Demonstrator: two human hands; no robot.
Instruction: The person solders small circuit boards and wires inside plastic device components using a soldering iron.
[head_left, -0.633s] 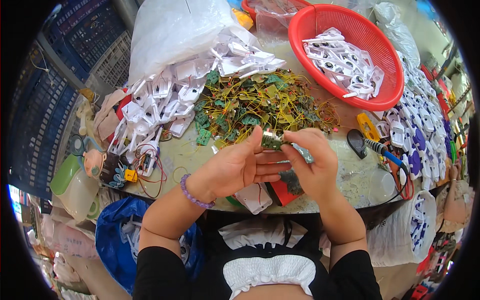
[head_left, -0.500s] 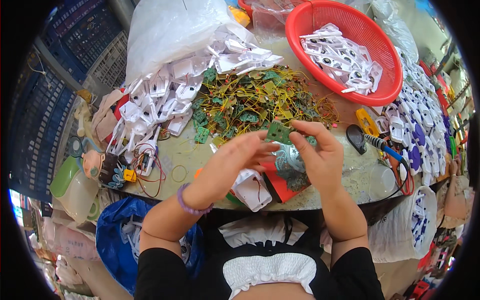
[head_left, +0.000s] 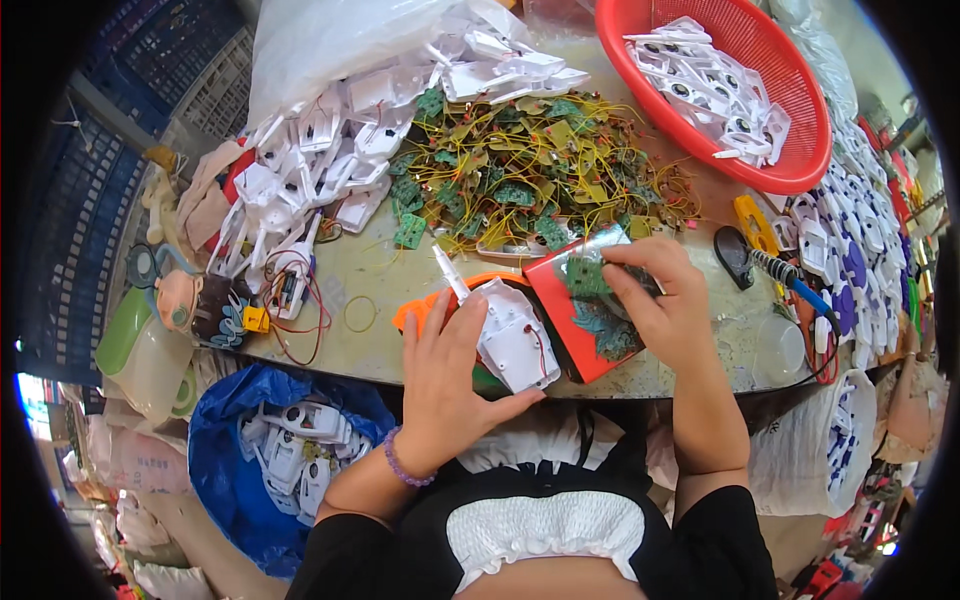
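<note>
My right hand (head_left: 665,295) pinches a small green circuit board (head_left: 586,277) between thumb and fingers. It holds the board above a red box (head_left: 562,312) with a shiny, patterned top. Left of that box, a white plastic housing (head_left: 512,335) with a thin handle lies hollow side up at the table's near edge. A short red wire shows inside it. My left hand (head_left: 445,385) lies open along the housing's left side, fingers stretched out and thumb by its lower end. Under the housing an orange piece (head_left: 412,314) sticks out.
A heap of circuit boards with yellow wires (head_left: 540,170) covers the middle of the table. White housings (head_left: 310,150) pile up behind left. A red basket (head_left: 815,150) holds white parts. A soldering iron (head_left: 795,280) rests at right; a blue bag (head_left: 215,420) hangs below left.
My left hand has moved down, away from the circuit board, to the white housing. My right hand keeps the board and has shifted slightly right and down. The view has shifted a little.
</note>
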